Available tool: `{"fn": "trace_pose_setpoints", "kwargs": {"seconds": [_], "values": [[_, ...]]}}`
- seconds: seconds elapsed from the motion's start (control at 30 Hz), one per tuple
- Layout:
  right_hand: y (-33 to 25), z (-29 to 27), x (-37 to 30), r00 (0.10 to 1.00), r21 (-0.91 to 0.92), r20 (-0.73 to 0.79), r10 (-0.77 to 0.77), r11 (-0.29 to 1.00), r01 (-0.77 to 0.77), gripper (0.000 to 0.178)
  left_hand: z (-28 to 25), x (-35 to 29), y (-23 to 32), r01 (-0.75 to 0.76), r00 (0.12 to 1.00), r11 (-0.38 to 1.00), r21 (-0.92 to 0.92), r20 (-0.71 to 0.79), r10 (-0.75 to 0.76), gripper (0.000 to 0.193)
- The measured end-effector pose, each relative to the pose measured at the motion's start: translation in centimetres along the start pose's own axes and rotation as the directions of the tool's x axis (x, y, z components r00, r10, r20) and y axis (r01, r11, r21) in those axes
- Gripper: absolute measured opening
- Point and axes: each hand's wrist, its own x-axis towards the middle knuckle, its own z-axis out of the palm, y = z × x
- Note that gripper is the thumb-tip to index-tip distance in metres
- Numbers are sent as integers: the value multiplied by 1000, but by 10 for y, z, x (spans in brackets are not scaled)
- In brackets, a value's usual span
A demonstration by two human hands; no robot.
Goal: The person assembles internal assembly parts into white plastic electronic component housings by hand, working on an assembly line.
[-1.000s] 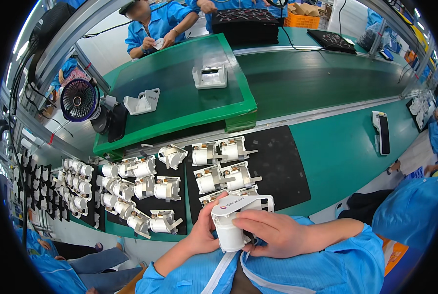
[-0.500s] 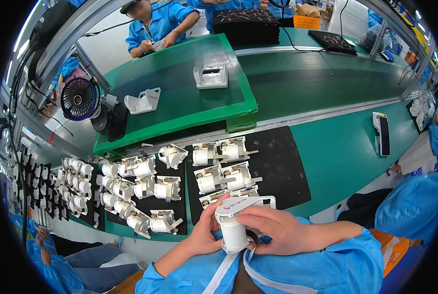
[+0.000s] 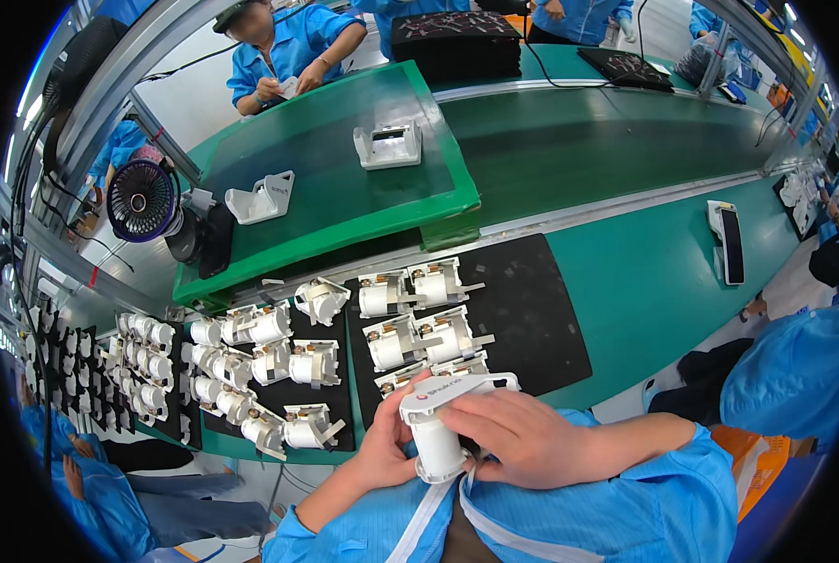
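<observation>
Close to my chest I hold a white plastic housing (image 3: 435, 445) with a round cylinder below and a flat cover with an open loop at its right end. My left hand (image 3: 384, 453) is closed round its left side. My right hand (image 3: 518, 433) presses on the cover and cylinder from the right, its thumb low near the cylinder's base; the thumb's contact is partly hidden. Just beyond my hands, similar white units (image 3: 394, 342) with metallic strips and copper-coloured parts lie in rows on a black foam mat (image 3: 530, 314).
More white units (image 3: 271, 359) fill mats on the left. Beyond, a green-edged raised board (image 3: 335, 211) bears two white housings (image 3: 388, 146) and a small fan (image 3: 143, 199). A handheld scanner-like device (image 3: 727, 242) lies right. A co-worker (image 3: 293, 52) handles a white part across the bench.
The whole view has shifted slightly. The housing stays in both hands; my right fingers have moved a little around it, and the dark strip by my right thumb no longer shows.
</observation>
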Motion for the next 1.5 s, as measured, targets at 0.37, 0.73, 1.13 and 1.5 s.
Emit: {"fn": "trace_pose_setpoints", "kwargs": {"seconds": [0.37, 0.73, 1.13, 1.5], "values": [[14, -5, 14, 999, 103, -51, 11, 995, -5, 65, 0, 15, 17, 242, 965, 952, -186, -61, -257, 117], [-1, -3, 25, 999, 43, -10, 35, 998, -35, 67, -2, 12, 16, 320, 940, 852, -415, 27, -340, 115], [-4, 0, 25, 1000, 2, -7, 5, 1000, -5, 65, -11, 9, 11, 317, 948, 887, -336, 87, -306, 116], [3, 4, 21, 1000, 30, 14, 4, 1000, -5, 60, -11, 4, 4, 292, 956, 893, -341, 100, -275, 122]]}}
